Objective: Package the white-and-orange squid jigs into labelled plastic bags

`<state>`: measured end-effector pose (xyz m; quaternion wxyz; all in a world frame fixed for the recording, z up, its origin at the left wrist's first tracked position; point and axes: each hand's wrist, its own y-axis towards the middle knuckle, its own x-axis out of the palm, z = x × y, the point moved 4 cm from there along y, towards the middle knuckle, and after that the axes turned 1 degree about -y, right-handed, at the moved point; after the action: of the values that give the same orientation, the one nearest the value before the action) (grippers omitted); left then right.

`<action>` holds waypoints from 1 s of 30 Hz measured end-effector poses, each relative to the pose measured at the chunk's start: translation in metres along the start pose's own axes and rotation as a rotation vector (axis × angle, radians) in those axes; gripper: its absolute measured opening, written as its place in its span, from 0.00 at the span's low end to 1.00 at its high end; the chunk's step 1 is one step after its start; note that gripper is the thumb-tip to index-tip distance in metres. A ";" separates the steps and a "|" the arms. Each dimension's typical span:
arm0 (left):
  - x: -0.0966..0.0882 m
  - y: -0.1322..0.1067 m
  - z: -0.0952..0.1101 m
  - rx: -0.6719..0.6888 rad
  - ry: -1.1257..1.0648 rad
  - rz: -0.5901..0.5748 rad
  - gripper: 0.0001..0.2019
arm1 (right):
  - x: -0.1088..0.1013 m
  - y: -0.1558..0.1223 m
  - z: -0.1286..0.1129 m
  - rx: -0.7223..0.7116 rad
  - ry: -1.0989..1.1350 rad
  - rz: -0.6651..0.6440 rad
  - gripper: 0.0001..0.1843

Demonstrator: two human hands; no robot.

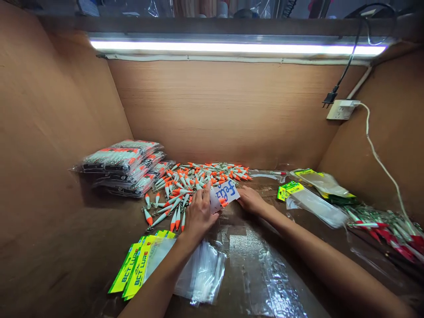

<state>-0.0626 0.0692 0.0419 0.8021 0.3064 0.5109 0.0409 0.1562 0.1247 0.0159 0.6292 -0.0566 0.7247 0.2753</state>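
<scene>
Person stands at a brown wooden bench (82, 247) walled in on three sides, strip light (232, 47) overhead. Left hand (198, 216) pinches a small white card (224, 194) with blue handwriting, fingers curled on its lower left edge; a lure or two looks tucked under the card, too small to be sure. Right hand (250, 199) rests palm-down just right of the card, fingers loose, touching or nearly touching its edge; gripping nothing that I can see.

Loose pile of orange-and-white lures (195, 183) lies just behind and left of the card, hooks tangled. Empty clear bags with yellow-green headers (145, 265) sit near the left forearm. Filled packs stacked (124, 165) at back left. More bags (311, 194) and red lures (394, 234) off to the right.

Doing this well, I judge: keep the card flat on the bench, steady it with the right hand, pick lures one at a time by the body, well clear of the hooks, so the pile doesn't drag along.
</scene>
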 end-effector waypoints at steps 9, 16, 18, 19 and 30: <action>0.009 -0.005 -0.002 -0.005 0.040 -0.084 0.50 | -0.100 -0.008 0.029 0.175 0.391 0.453 0.15; 0.008 -0.004 -0.003 -0.001 0.027 -0.091 0.49 | -0.087 -0.007 -0.029 -0.077 0.551 0.274 0.07; 0.007 -0.003 -0.004 -0.008 0.015 -0.085 0.48 | -0.084 -0.007 -0.032 -0.104 0.416 0.290 0.08; 0.006 -0.002 -0.005 -0.011 0.008 -0.076 0.48 | -0.084 -0.007 -0.031 -0.114 0.357 0.283 0.08; 0.010 -0.003 0.010 0.130 -0.141 -0.030 0.49 | -0.069 -0.010 -0.072 -0.255 -0.074 0.265 0.05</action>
<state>-0.0500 0.0656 0.0356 0.8149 0.3525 0.4594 -0.0259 0.1108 0.0644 0.0815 0.6014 -0.0298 0.6613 0.4474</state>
